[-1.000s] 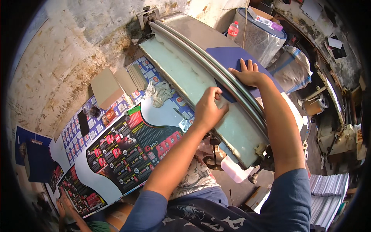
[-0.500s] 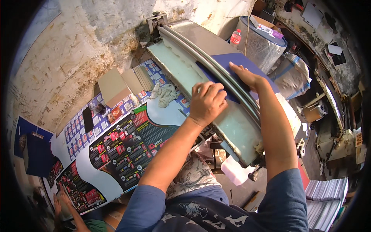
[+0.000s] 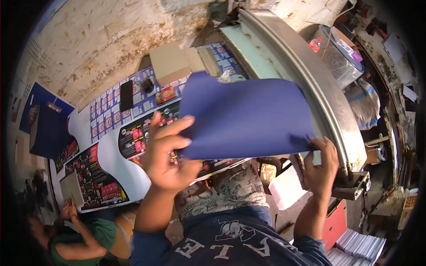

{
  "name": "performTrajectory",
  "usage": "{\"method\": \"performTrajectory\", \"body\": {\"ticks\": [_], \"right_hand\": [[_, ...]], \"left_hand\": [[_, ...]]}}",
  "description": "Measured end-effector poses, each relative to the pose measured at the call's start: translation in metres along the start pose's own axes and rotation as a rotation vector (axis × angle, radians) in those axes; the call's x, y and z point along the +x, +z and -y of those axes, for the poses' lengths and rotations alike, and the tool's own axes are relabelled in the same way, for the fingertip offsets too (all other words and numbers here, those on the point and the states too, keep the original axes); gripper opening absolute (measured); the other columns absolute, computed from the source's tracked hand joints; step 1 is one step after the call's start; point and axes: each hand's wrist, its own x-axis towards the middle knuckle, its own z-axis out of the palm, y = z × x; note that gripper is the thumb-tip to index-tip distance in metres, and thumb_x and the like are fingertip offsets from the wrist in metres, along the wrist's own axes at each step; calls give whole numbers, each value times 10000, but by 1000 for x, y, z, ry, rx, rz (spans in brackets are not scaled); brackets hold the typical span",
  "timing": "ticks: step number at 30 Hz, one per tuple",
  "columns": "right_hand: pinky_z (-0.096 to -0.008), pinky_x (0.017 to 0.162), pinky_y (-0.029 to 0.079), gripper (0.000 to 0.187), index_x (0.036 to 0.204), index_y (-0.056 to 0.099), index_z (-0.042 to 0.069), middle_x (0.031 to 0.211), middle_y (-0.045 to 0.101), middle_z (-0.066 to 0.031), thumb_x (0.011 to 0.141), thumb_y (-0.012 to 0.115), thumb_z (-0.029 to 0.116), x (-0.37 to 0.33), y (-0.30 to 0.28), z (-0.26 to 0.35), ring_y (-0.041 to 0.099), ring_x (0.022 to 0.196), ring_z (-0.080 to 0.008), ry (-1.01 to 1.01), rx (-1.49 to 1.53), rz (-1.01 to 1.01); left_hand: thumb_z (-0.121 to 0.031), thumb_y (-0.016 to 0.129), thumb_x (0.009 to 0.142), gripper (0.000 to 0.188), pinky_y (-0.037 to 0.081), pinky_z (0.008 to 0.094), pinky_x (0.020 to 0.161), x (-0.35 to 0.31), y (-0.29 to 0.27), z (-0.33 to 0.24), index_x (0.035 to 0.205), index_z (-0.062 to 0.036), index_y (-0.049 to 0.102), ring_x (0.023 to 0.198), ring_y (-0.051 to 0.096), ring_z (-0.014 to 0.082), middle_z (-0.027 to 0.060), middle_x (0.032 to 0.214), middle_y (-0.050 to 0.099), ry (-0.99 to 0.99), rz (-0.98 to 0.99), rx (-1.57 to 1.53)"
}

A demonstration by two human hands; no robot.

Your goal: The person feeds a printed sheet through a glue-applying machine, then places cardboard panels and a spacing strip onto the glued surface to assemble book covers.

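A limp dark blue sheet, blurred in places, hangs in the air before me and bows slightly. My right hand pinches its near right corner between thumb and fingers. At the sheet's left edge, my left hand has its fingers spread, their tips overlapping the edge without closing on it. Just beyond the sheet lies the machine with a long metal bar and a pale green bed, part of which the sheet hides.
On the printed table are a black phone and stacked greyboard pieces. Another person's hands work at lower left, near a blue cover. Paper stacks stand at lower right. A wrapped drum stands behind the machine.
The blue sheet has come out from under the machine's bar and is now lifted toward me. Both hands left the machine, the left moving leftward. My view has turned left.
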Motion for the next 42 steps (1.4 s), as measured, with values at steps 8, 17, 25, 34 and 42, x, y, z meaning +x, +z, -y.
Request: {"method": "performTrajectory", "body": {"ticks": [8,17,25,34,42], "right_hand": [[-365,813,557,352,1089,707,12,981,741,-171,745,636,-12,62,40,24,731,900,-280,63,431,346],[-457,884,515,391,1163,666,85,995,723,-156,775,655,130,83,267,27,679,965,-346,-31,291,565],[-445,924,480,359,1174,663,95,1164,671,-118,816,658,94,75,328,26,617,1069,-316,-173,232,228],[-455,901,500,333,1156,632,31,1121,659,-174,832,710,32,47,257,74,621,1022,-373,-99,606,177],[-317,808,544,259,1128,648,-6,1031,716,-139,874,693,5,-46,180,40,693,892,-216,312,753,390]], "left_hand": [[-1,623,838,137,451,248,609,-49,-104,13,964,52,626,698,550,64,85,846,693,-966,302,38],[-295,676,796,334,514,465,847,-129,-53,167,975,-18,731,985,646,370,189,1046,666,-1060,430,661],[-311,724,793,470,408,550,984,-126,-35,188,1183,-54,667,1185,546,348,147,1162,606,-1020,513,942],[-380,686,894,524,338,511,1042,-7,57,269,1320,-86,602,1282,475,321,122,1351,554,-351,419,977],[-250,645,921,262,264,521,1131,27,74,315,1141,-128,721,1361,447,256,31,1246,654,-147,732,1213]]}}
